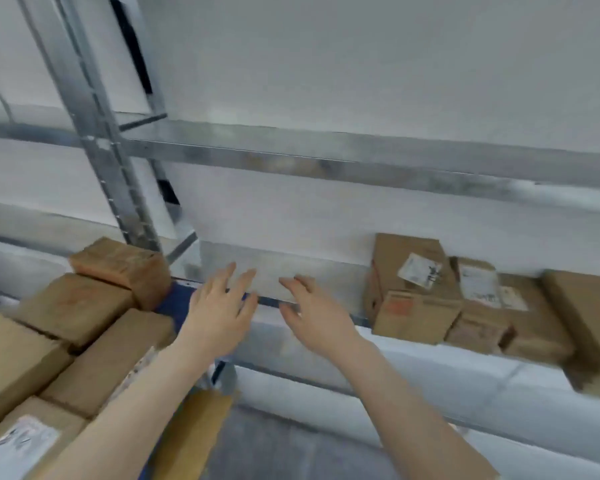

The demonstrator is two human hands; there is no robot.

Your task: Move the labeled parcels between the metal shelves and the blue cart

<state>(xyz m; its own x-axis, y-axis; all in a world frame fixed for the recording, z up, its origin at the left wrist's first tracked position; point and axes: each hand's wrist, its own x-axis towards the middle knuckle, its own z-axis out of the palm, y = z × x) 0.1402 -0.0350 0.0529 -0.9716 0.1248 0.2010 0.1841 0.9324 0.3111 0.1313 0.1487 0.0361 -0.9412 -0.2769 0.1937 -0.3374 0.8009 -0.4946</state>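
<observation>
**Blue cart** (174, 301): one, far left. Only a strip of its blue edge shows behind the load.

**Brown cardboard parcels stacked on the cart** (73, 306): five counted with certainty, piled close and touching. A sixth brown shape lies lower down beneath the left forearm, too blurred to confirm. The nearest parcel, at bottom left, carries a white paper label (23, 441).

**Grey galvanised metal shelves** (326, 157): one unit with one perforated upright post (97, 140) at left. Two horizontal levels are counted – an upper beam and the level at hand height.

**Left hand** (219, 313): one, fingers spread and released, grasping nothing. It is held over the cart's edge where that edge meets the shelf front.

**Right hand** (312, 313): one, just beside the left hand. Its fingers are likewise spread and released, grasping nothing, over the front edge of a bare stretch of the hand-height level. Whether either hand touches the metal cannot be told.

**Brown cardboard parcels on the shelf** (413, 317): at least six, crowded at the right of the hand-height level, touching and partly overlapping. The exact number is lost in blur at the far right. White labels show on at least two.
</observation>
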